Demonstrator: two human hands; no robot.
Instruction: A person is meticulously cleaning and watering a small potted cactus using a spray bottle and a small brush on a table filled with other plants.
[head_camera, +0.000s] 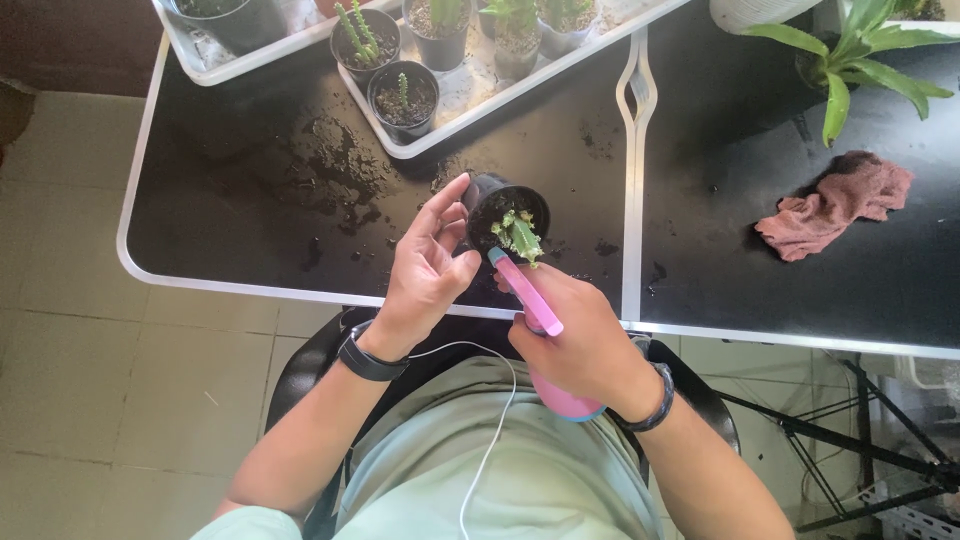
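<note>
Pink spray bottle (545, 330) clenched in right hand (580, 340), aimed at small black cactus pot (500, 205); left hand (425, 270) steadying pot, fingers loosely curled.

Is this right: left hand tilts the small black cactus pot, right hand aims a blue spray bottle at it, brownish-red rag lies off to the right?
Not quite. The head view shows the spray bottle in the right hand is pink, not blue; only its nozzle tip looks teal. The rest holds: the left hand tilts the small black cactus pot, and the brownish-red rag lies to the right on the black table.
</note>
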